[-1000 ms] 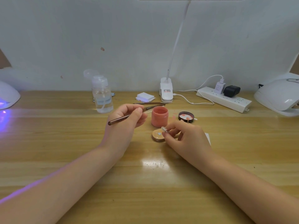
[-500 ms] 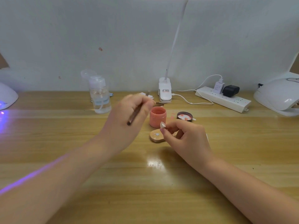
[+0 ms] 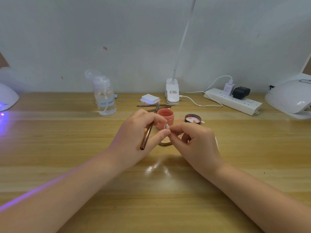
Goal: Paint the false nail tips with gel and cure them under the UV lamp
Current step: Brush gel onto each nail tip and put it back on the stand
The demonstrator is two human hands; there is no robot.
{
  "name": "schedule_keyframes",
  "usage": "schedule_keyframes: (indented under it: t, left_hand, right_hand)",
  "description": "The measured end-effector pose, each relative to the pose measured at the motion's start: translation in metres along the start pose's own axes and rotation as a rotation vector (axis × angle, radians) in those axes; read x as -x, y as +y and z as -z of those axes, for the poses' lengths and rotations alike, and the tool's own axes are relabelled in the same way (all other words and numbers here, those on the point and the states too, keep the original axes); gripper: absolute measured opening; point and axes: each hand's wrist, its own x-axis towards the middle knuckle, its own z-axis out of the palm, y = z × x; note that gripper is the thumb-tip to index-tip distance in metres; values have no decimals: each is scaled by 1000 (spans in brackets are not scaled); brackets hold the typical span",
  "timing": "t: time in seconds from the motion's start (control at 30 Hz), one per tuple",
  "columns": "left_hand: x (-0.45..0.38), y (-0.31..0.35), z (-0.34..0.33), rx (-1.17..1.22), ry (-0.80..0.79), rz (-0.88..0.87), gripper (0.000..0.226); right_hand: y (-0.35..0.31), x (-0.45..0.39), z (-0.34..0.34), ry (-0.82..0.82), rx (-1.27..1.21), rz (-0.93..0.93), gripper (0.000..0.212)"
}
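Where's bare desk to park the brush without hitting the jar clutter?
Free: the wood between the clear bottle and the lit UV lamp at left; also the near desk between the forearms. Crowded: mid-desk, where the gel jar, its lid, spare brushes, both hands and the power strip sit.

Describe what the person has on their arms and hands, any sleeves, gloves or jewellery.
Both forearms are bare up to the frame edge: no sleeves show. The left hand and right hand wear no gloves, and no rings, bracelets or watch show. A purple glow streaks the left forearm.
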Motion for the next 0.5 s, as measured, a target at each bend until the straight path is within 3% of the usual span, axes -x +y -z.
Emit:
schedule_keyframes:
  t: [0.23,0.37,0.5]
  left_hand:
    - [-1,0,1,31,31,44,20]
    - [-17,4,11,186,108,174,22]
    - [-39,3,22,245,58,312,21]
  right_hand:
    - [-1,0,-1,0,-9,-34,2]
    - [1,1,-2,-26,-62,-157,4]
    - [5,2,-4,-129,-30,-301,7]
